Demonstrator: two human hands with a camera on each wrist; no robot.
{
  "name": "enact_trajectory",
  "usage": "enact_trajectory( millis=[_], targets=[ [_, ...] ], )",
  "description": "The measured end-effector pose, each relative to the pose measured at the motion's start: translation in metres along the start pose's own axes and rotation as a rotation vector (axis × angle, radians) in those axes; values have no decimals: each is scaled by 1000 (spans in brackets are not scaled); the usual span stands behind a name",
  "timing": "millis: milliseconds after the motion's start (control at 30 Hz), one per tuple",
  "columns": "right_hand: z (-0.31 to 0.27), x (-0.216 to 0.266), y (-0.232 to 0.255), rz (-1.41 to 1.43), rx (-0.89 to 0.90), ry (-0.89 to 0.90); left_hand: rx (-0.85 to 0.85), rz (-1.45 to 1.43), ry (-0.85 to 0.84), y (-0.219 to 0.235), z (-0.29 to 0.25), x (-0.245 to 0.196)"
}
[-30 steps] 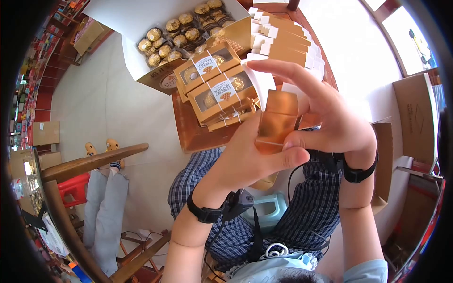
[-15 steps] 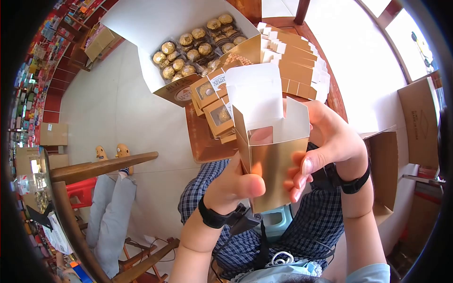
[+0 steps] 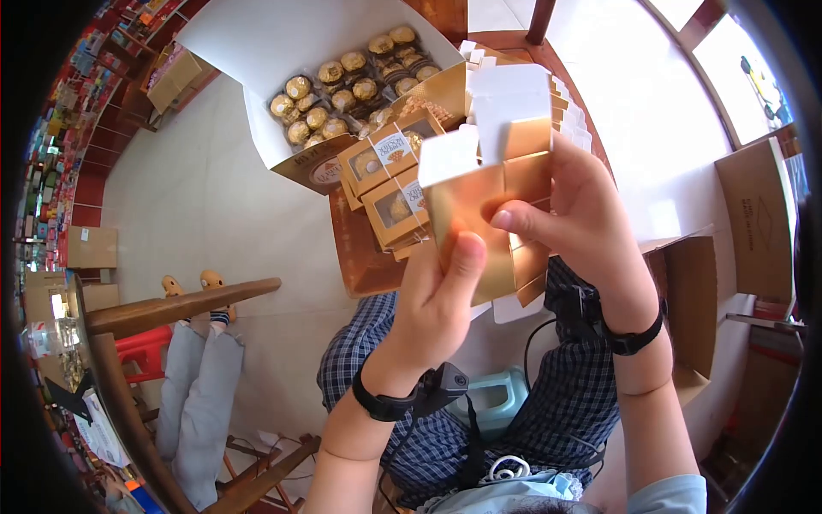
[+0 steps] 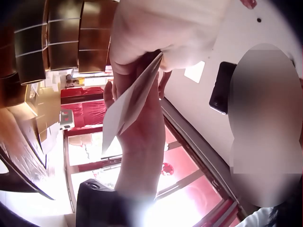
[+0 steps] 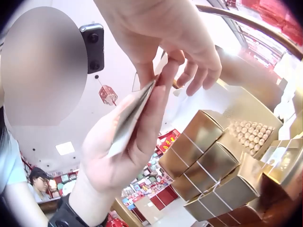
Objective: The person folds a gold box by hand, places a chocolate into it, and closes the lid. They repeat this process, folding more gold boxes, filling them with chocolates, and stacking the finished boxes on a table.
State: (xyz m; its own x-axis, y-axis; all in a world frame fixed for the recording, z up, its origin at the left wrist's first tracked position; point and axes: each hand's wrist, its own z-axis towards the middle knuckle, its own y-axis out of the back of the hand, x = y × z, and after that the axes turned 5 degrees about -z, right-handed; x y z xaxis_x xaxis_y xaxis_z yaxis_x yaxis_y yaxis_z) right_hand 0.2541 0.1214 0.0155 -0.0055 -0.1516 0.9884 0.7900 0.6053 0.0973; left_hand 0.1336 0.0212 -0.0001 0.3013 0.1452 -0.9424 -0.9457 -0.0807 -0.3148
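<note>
A gold folding carton (image 3: 471,206) with white inner flaps is held up between both hands in the head view. It looks nearly flat, edge-on in the wrist views. My left hand (image 3: 432,304) grips its near left side, thumb on the gold face. The right hand (image 3: 595,223) pinches its right side, thumb on top and fingers hidden behind. Beyond the hands, small windowed chocolate boxes (image 3: 398,206) with white labels are stacked on a wooden seat (image 3: 364,257). A large open box (image 3: 257,128) there holds gold-wrapped chocolates (image 3: 342,98).
Overlapping gold cartons (image 3: 569,111) lie behind the held one. To the right, an open cardboard box (image 3: 689,308) stands on the floor. A pale blue stool (image 3: 501,403) is between the knees. A wooden bar (image 3: 184,308) and another person's legs (image 3: 201,411) are at left.
The carton, squared open toward the camera half a second ago, has been turned and now looks flatter, its gold side up. The right hand has shifted up along its side.
</note>
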Motion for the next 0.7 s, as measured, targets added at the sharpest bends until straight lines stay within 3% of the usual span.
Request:
enact_trajectory(
  millis=[67, 133, 333, 400, 500, 667, 700],
  targets=[
    [-2, 2, 0, -109, 47, -1, -115, -125, 63, 0, 2, 2],
    [-4, 4, -3, -330, 61, -59, -111, -152, 55, 2, 3, 2],
    [-9, 9, -6, -451, 50, -11, -181, -272, 148, 1, 3, -1],
    [-11, 15, -6, -419, 27, -32, -177, -284, 88, 1, 3, 1],
    [-10, 18, -5, -372, -49, 211, -81, -287, 1, 1, 2, -4],
    [-14, 26, -8, -273, 61, 126, -50, -163, -72, 3, 4, 0],
    [-13, 24, -8, -222, 64, 140, -120, 16, -211, 2, 7, 1]
  ],
)
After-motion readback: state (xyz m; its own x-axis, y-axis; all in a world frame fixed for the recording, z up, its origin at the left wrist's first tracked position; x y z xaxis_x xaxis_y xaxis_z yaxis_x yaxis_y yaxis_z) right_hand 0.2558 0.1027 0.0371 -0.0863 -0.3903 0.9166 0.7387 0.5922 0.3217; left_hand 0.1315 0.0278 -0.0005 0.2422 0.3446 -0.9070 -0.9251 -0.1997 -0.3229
